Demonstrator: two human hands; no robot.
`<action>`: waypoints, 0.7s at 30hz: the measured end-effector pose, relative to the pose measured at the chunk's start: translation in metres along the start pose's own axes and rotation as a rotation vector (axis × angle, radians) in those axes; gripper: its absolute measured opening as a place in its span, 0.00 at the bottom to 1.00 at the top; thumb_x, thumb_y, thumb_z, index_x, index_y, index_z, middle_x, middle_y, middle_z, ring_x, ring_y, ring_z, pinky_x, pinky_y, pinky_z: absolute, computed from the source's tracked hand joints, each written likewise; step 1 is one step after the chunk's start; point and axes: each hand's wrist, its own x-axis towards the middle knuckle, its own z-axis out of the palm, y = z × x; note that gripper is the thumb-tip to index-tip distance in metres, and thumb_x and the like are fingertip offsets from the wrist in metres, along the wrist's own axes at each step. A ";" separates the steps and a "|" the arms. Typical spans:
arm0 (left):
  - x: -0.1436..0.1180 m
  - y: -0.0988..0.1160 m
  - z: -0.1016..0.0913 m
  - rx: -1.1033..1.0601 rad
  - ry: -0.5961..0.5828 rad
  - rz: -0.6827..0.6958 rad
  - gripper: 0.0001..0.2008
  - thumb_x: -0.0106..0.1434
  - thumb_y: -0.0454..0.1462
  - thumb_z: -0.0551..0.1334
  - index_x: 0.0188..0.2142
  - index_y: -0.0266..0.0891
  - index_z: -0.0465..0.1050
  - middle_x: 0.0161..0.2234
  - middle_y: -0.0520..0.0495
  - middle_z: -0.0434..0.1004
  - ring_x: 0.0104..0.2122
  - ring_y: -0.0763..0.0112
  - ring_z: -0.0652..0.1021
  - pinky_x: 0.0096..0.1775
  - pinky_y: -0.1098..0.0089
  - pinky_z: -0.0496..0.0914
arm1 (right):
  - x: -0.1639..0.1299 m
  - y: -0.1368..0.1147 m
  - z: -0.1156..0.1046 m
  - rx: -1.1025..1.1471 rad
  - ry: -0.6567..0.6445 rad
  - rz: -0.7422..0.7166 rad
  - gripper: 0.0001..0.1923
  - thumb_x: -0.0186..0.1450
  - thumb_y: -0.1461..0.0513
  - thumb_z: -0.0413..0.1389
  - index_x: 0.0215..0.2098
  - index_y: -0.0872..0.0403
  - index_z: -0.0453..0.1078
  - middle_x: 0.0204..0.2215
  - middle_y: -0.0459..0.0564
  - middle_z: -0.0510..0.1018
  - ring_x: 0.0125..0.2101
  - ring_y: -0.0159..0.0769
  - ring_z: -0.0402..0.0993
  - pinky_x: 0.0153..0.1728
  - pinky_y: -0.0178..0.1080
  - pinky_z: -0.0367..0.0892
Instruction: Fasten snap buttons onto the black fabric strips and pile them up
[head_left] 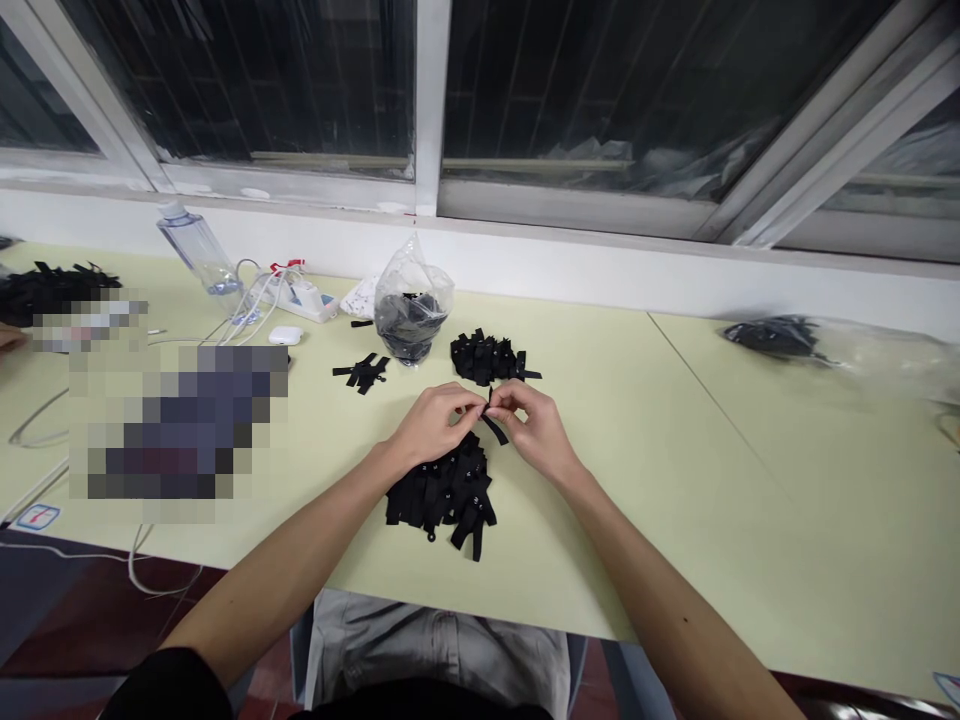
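Over the table, my left hand [441,422] and my right hand [531,425] meet with their fingertips pinched on one short black fabric strip [495,431]. Its loose end hangs down between them; the part under the fingers is hidden. Just below my left hand lies a heap of similar black strips [442,492], some with small white marks, and a small ring pokes out at its lower edge. Beyond my hands sits another pile of black strips [489,358]. A few more loose strips [361,373] lie to the left, by a clear plastic bag [412,305] with black pieces inside.
A tilted clear bottle [201,250], a power strip [306,298] with white cables, and a white earbud case [286,336] are at the back left. A blurred-out dark object [187,425] lies left. Another plastic bag [795,340] rests far right. Part of another person's hand [10,338] shows far left.
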 end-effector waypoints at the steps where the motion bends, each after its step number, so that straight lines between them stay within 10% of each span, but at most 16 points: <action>1: 0.000 0.001 0.000 -0.002 0.003 -0.004 0.11 0.68 0.35 0.56 0.33 0.39 0.77 0.29 0.48 0.76 0.32 0.69 0.74 0.38 0.68 0.67 | 0.000 -0.001 0.000 -0.014 0.001 -0.011 0.04 0.66 0.64 0.55 0.32 0.52 0.68 0.29 0.47 0.70 0.29 0.35 0.65 0.33 0.39 0.62; 21: 0.004 0.003 -0.004 -0.167 0.004 -0.125 0.10 0.65 0.33 0.56 0.32 0.37 0.77 0.32 0.49 0.79 0.33 0.70 0.77 0.38 0.71 0.69 | 0.000 0.002 0.004 -0.267 -0.033 -0.249 0.09 0.70 0.65 0.46 0.36 0.51 0.67 0.34 0.52 0.72 0.34 0.39 0.69 0.35 0.41 0.66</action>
